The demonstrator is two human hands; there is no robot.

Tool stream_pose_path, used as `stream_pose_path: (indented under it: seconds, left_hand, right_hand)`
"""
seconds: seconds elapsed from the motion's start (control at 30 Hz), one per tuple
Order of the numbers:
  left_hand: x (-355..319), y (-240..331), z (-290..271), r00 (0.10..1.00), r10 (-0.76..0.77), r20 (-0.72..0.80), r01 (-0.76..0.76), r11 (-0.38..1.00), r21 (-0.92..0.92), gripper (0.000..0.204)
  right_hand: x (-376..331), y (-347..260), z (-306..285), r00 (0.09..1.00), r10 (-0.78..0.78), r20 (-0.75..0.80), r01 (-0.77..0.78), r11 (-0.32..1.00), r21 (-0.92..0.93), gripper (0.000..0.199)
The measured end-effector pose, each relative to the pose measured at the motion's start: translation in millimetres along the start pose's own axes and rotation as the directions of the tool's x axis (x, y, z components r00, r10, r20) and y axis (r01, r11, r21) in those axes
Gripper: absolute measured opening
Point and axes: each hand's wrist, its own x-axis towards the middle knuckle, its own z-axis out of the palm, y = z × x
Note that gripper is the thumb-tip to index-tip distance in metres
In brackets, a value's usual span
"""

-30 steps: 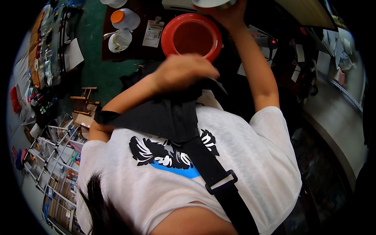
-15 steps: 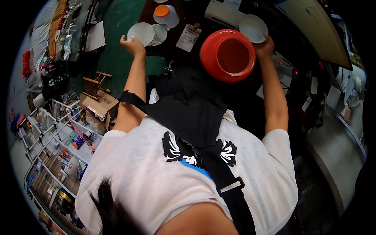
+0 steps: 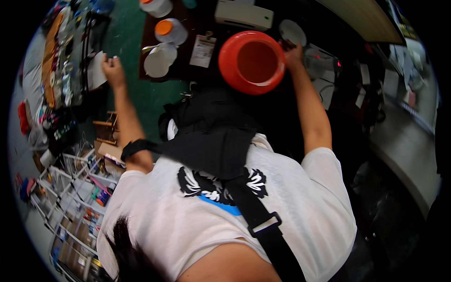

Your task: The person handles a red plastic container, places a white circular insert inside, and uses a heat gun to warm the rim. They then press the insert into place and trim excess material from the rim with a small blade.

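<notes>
My left hand (image 3: 113,73) is off the table's left end, above the green floor, fingers apart and nothing seen in them. A round white dish (image 3: 156,64) lies at the table's left edge, overlapping a pale clear container (image 3: 167,50). My right hand (image 3: 293,55) pinches the near edge of a white plate (image 3: 292,32), which is tilted. Just left of that hand stands a large red round-bellied pot (image 3: 226,60) with a wide mouth; its inside looks reddish-brown.
On the dark table (image 3: 183,70) are a clear jar with an orange lid (image 3: 163,27), a clipped printed sheet (image 3: 203,50) and a white box-shaped device (image 3: 244,16). A large screen (image 3: 361,16) stands at right. White racks (image 3: 70,207) hold goods at lower left.
My left hand has let go of the white dish and swung left, off the table. The right hand still holds the plate, now more tilted. The whole view has shifted.
</notes>
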Motion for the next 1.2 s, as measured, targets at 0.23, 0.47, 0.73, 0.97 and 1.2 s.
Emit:
stream_pose_path:
  seconds: [0.23,0.47,0.73,0.97,1.2]
  left_hand:
    - [-44.0,182.6,-126.5,0.287,0.090,0.954,-0.314,0.950,0.005,0.062]
    - [-99.5,242.5,-181.3,-0.360,-0.226,0.905,-0.264,0.955,0.134,0.077]
    - [-98.6,282.1,-178.1,0.133,0.425,0.896,-0.058,0.905,-0.421,0.097]
    - [-62.5,320.4,-200.7,0.046,0.999,-0.028,-0.172,-0.020,-0.985,0.017]
    - [-49.0,422.5,-194.2,-0.059,0.620,-0.783,0.055,-0.781,-0.622,0.024]
  right_hand:
    - [16.5,10.9,-86.3,0.669,-0.051,0.742,0.683,-0.351,-0.640,0.039]
    - [1.3,36.3,-96.0,0.617,0.100,0.781,0.586,-0.721,-0.370,0.040]
    - [-45.5,20.9,-127.8,0.636,-0.252,0.729,0.692,-0.231,-0.684,0.039]
    - [-204.8,-17.7,-89.6,0.891,-0.122,0.436,0.389,0.699,-0.600,0.037]
    - [-294.5,-3.6,-60.3,0.851,-0.236,0.468,0.477,0.720,-0.504,0.040]
